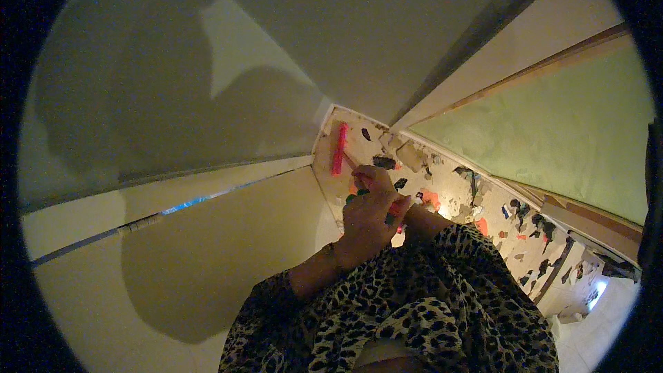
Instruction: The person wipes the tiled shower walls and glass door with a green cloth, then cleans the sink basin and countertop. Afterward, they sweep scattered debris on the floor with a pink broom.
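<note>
Both hands are in front of my torso, close together at the middle of the view. My left hand (pixel 365 217) is closed around the handle of a long-handled brush or broom with a pink head (pixel 339 149). My right hand (pixel 401 207) lies just beside it, also around the handle, though partly hidden by the left hand and wrist. The pink head rests on the light floor (pixel 357 140) near the corner of the walls. Dark scraps (pixel 384 161) and an orange-red scrap (pixel 429 199) lie on the floor beyond my hands.
A grey wall (pixel 352 26) meets the floor ahead. At the right, a green panel (pixel 559 129) with a wooden edge rises beside more scattered scraps (pixel 519 212). A pale door or panel (pixel 222 248) stands at the left, with a blue strip (pixel 191 203) along its edge.
</note>
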The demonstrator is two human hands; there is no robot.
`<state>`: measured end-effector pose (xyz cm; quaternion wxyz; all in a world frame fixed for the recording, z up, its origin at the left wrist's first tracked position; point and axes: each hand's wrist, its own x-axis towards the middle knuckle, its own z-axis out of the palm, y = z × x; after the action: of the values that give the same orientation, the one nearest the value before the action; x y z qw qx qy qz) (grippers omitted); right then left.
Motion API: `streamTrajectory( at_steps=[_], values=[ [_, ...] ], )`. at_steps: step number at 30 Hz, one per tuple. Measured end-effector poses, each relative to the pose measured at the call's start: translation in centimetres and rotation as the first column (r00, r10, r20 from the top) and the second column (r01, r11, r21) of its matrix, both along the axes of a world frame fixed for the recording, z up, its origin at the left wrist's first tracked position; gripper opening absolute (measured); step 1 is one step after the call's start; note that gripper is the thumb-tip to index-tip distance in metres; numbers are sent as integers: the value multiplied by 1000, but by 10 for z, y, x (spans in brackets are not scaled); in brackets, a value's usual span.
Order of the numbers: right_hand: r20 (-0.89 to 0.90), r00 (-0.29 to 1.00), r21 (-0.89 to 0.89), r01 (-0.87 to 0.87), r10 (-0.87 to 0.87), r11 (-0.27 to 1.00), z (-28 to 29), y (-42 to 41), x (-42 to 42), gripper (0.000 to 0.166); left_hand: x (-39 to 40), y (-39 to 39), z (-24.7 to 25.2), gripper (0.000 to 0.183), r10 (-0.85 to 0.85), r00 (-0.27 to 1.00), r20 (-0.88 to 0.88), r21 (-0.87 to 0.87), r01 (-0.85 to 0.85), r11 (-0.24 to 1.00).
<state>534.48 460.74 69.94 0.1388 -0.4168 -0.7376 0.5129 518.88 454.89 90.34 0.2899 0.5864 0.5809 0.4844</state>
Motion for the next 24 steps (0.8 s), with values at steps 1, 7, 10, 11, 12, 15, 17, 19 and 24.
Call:
streamTrajectory(
  at_steps=[1,7,10,11,12,15,17,19,24],
  values=[
    [17,1000,-85,-8,9,996,-5,2,1,20,-3,-3,2,19,0,1000,6,-22,0,1000],
    [-187,967,-137,146,-170,980,-13,-8,-14,19,8,9,-19,22,-45,998,-35,5,45,999],
    [-250,889,9,398,-384,917,4,-35,-10,21,16,8,-27,24,-173,985,8,29,173,984],
    [-194,883,-33,429,-427,903,11,-44,-3,20,16,4,-26,25,-220,975,31,56,218,974],
    [-200,882,-126,408,-426,904,13,-43,4,19,14,1,-24,25,-262,965,17,15,262,965],
    [-12,983,-171,177,-181,969,13,-41,24,19,3,-14,-12,26,-334,942,27,-34,335,942],
    [24,992,-289,128,-126,949,3,-37,28,19,-4,-22,-6,27,-304,951,51,-37,306,951],
    [-38,975,-490,173,-220,854,-13,-36,23,19,-5,-27,-6,25,-360,933,11,-72,360,930],
    [-97,889,-893,121,-448,434,-45,-28,12,18,8,-23,-24,24,-358,934,-23,-11,357,934]
  ],
)
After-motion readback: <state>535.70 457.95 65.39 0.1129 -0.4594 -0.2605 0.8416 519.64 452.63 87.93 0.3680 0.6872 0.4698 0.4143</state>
